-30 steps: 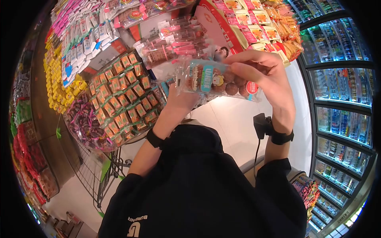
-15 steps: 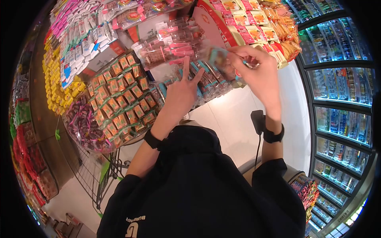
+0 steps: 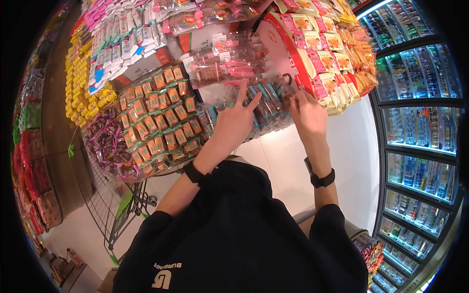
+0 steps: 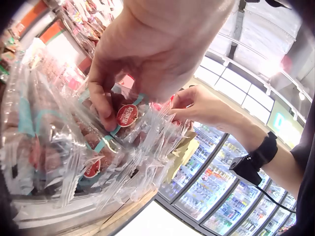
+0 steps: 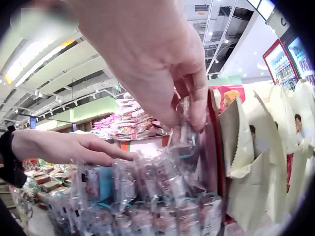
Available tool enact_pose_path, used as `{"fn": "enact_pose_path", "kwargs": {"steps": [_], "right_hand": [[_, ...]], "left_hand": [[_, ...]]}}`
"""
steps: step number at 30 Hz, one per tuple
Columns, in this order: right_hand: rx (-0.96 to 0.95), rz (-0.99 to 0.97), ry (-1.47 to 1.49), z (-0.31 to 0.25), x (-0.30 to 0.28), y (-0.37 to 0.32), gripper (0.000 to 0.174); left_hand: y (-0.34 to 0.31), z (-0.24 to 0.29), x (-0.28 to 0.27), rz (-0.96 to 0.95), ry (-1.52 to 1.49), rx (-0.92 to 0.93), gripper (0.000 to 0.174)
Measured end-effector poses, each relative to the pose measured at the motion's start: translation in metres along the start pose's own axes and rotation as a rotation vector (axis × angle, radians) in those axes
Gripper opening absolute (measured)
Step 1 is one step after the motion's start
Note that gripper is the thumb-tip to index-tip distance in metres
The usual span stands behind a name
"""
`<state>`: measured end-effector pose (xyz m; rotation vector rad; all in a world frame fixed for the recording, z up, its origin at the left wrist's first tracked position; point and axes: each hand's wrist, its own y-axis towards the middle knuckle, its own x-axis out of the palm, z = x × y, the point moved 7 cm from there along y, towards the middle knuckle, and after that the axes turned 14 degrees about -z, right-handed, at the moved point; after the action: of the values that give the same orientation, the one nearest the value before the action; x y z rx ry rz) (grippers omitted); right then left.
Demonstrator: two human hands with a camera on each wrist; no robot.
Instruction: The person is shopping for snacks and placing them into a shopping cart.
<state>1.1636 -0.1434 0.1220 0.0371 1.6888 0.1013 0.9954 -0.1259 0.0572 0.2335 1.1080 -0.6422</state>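
My left hand (image 3: 232,122) lies over a row of clear-wrapped snack packs (image 3: 266,105) with blue bands, two fingers straight and spread on their tops. In the left wrist view its fingers reach down among the packs, beside a round red label (image 4: 127,115). At the right end of the row, my right hand (image 3: 309,115) pinches the crimped clear end of a snack pack (image 5: 186,147) between thumb and fingers. This pack stands upright against a red box wall (image 5: 214,147), its lower part partly hidden by neighbouring packs.
Cream-coloured packets (image 3: 325,63) fill the red box on the right. Small orange-brown packets (image 3: 159,117) are stacked to the left, with pink-labelled bags (image 3: 224,63) behind the row. A wire cart (image 3: 112,205) stands at lower left; lit drink coolers (image 3: 415,127) line the far right.
My right hand has brought the pack of brown balls down from in front of my left hand to the row's right end, against the red box. My left hand stays at the row.
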Motion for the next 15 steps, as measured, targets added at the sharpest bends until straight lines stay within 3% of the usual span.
{"fn": "enact_pose_path", "kwargs": {"steps": [3, 9, 15], "right_hand": [[-0.112, 0.075, -0.004, -0.005, -0.007, -0.001, 0.006], [-0.265, 0.011, -0.093, -0.007, 0.022, -0.020, 0.011], [-0.132, -0.024, -0.052, -0.016, -0.008, -0.019, 0.014]], "left_hand": [[-0.004, -0.003, -0.003, 0.006, -0.051, -0.006, 0.052], [-0.005, -0.004, -0.002, 0.001, -0.089, 0.011, 0.049], [-0.018, -0.001, -0.011, 0.057, -0.246, 0.030, 0.052]]}}
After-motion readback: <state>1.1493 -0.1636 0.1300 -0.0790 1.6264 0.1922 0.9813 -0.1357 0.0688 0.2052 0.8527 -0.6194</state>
